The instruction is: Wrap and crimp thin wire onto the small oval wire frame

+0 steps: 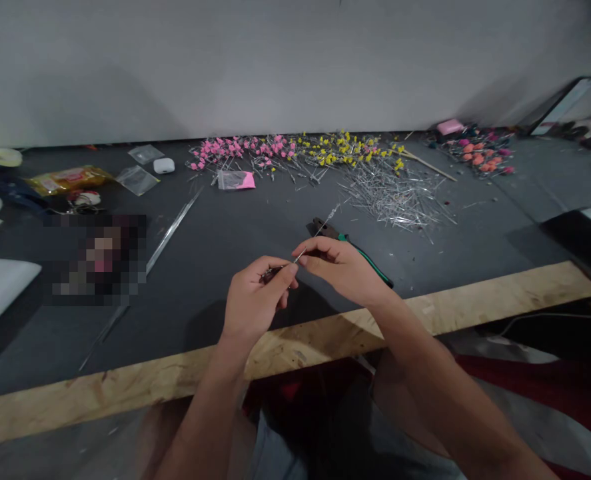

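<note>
My left hand (255, 300) pinches a small dark piece (270, 272) between thumb and fingers, just above the table's near edge. My right hand (342, 267) holds a thin silver wire (320, 230) whose lower end meets the left hand's fingertips. The wire slants up and to the right. Green-handled pliers (360, 253) lie on the dark mat right behind my right hand, partly hidden by it.
A pile of loose silver wires (395, 193) lies beyond the hands, with pink (240, 150) and yellow (345, 148) bead stems behind it. Orange beads (480, 157) sit far right. A long rod (170, 230), plastic bags and a white earbud case (164, 165) lie left. The wooden table edge (325, 333) runs below.
</note>
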Available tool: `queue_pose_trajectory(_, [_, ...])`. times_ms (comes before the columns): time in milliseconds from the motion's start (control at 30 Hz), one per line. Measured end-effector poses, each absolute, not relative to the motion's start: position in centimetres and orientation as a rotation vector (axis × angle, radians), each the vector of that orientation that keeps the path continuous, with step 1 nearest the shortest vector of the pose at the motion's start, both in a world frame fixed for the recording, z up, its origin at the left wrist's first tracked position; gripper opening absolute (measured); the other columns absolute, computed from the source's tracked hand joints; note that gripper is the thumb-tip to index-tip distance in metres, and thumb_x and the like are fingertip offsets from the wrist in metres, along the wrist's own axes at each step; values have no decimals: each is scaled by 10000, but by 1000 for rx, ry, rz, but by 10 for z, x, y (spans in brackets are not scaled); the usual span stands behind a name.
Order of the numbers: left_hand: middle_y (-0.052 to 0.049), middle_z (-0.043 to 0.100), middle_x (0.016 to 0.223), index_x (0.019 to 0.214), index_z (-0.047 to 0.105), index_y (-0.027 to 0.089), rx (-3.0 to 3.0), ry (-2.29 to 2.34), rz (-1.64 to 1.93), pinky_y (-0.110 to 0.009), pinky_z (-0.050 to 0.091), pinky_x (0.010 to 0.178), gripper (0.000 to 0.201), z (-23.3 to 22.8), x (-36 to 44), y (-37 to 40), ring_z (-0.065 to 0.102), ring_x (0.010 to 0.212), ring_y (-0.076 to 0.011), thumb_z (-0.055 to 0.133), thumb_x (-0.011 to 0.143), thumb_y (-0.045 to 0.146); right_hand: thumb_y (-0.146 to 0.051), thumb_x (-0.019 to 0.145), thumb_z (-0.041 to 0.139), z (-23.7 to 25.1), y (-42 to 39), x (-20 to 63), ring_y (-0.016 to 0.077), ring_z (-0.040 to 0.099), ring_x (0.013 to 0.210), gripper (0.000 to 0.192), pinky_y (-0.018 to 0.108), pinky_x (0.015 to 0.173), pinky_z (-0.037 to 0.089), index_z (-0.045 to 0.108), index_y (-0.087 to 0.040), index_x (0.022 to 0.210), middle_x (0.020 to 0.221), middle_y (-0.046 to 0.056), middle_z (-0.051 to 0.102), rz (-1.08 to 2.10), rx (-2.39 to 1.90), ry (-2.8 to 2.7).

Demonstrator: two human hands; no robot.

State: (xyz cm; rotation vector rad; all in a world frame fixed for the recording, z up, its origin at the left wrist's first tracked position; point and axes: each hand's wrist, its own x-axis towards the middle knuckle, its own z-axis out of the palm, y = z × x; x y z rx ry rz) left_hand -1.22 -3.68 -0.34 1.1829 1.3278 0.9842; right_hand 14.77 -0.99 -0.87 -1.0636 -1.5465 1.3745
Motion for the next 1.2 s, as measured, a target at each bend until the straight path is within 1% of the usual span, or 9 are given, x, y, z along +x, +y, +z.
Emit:
queue_pose_trajectory(67, [35,616,598,801,654,207,1475,1461,976,-168,382,456,129,-5,-12,-39,520,482,-67,592,809,320,-259,815,576,-9,-10,147,88,519,670,108,238,656,418,643,-203,878,781,-20,607,1473,-1113,-1425])
queue_pose_trajectory(133, [19,663,676,837,664,218,1748,1536,959,-192,425,561,142,-7,-11,-40,581,586,-96,556,833,310,-269,793,592,-10,-10,147,79,487,611,101,231,601,400,645,-201,845,751,-26,595,1552,-1141,-1317])
queue_pose_trajectory(233, [-11,709,846,878,670,226,2020,1549,913,-226,446,691,190,-11,-10,-40,629,748,-134,489,871,285,-273,775,606,-12,-9,148,81,487,596,116,231,573,390,646,-193,848,725,-22,588,1652,-1159,-1241])
queue_pose_trajectory(333, [-41,713,923,935,674,221,2134,1544,863,-252,444,746,231,-16,-11,-40,636,829,-161,454,889,272,-288,786,591,-13,-8,150,86,501,608,136,230,561,384,654,-182,845,692,-15,580,1718,-1194,-1267])
queue_pose_trajectory(600, [-63,711,941,964,672,206,2306,1537,829,-252,441,714,262,-22,-16,-39,643,824,-167,426,908,277,-252,752,592,-12,-5,150,77,486,548,112,225,522,374,628,-161,697,617,-20,545,1816,-1220,-1161])
queue_pose_trajectory(800, [-45,716,926,981,665,225,2361,1507,801,-248,454,729,243,-22,-17,-39,648,834,-166,443,897,278,-263,732,577,-10,-5,148,72,461,507,162,209,487,361,545,-160,612,557,-32,505,1928,-1157,-1095])
queue_pose_trajectory(967, [-36,719,899,946,671,231,2363,1499,790,-237,456,713,238,-18,-16,-40,651,819,-160,443,900,283,-236,678,584,-10,-5,147,81,489,513,108,200,479,379,541,-154,623,551,-29,513,2056,-1081,-974])
queue_pose_trajectory(1100, [-13,723,864,904,682,234,2257,1480,885,-217,468,719,212,-12,-14,-43,652,785,-139,475,886,274,-210,655,578,-10,-6,146,84,518,520,63,197,485,407,555,-152,643,578,-19,553,2160,-973,-889])
queue_pose_trajectory(1200, [-4,723,834,889,687,232,2213,1463,936,-209,478,720,197,-9,-14,-44,653,755,-129,493,878,267,-185,654,567,-10,-8,145,80,527,511,34,191,482,413,562,-152,654,571,-21,563,2178,-921,-859])
